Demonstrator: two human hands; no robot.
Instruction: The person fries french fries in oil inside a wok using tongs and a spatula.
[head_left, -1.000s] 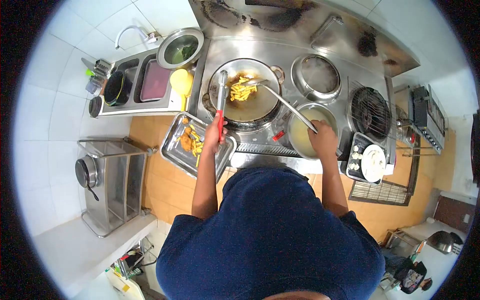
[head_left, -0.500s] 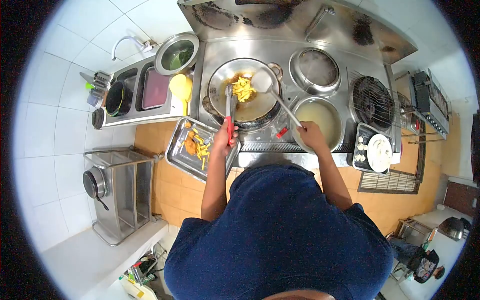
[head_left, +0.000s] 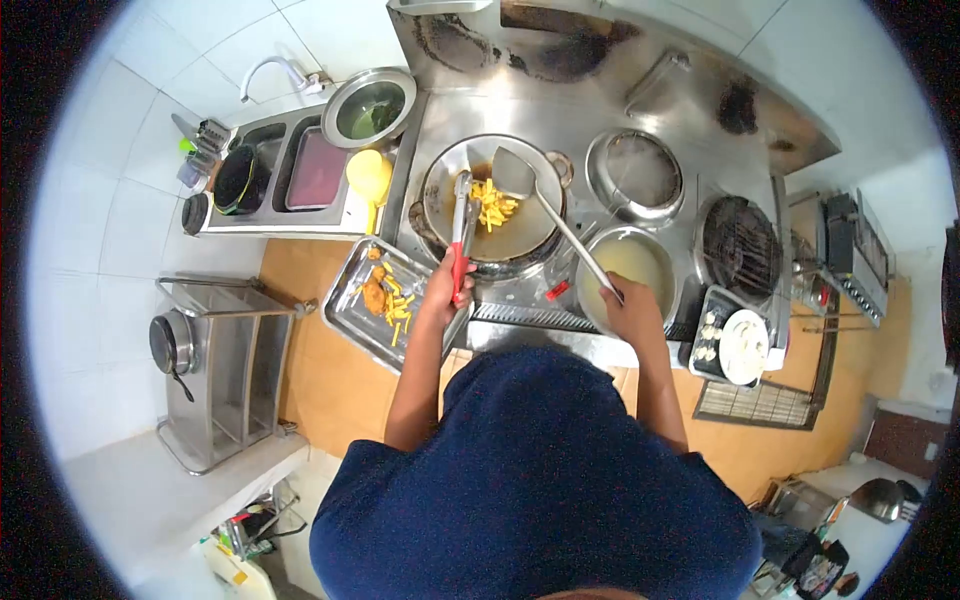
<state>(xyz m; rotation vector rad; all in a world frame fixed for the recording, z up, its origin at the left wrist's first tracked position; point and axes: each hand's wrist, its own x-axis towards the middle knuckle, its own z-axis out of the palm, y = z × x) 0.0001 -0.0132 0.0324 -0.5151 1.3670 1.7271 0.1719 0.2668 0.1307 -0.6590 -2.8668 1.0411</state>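
Gripping tongs (head_left: 460, 240) left hand (head_left: 443, 290), wok spatula (head_left: 577, 241) right hand (head_left: 632, 306), we've just shifted the blade (head_left: 514, 173) farther back, so fries (head_left: 496, 206) sit flanked.

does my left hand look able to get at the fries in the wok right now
Likely yes: your left hand holds tongs beside the fries, with nothing visibly between; the spatula is on their other side.
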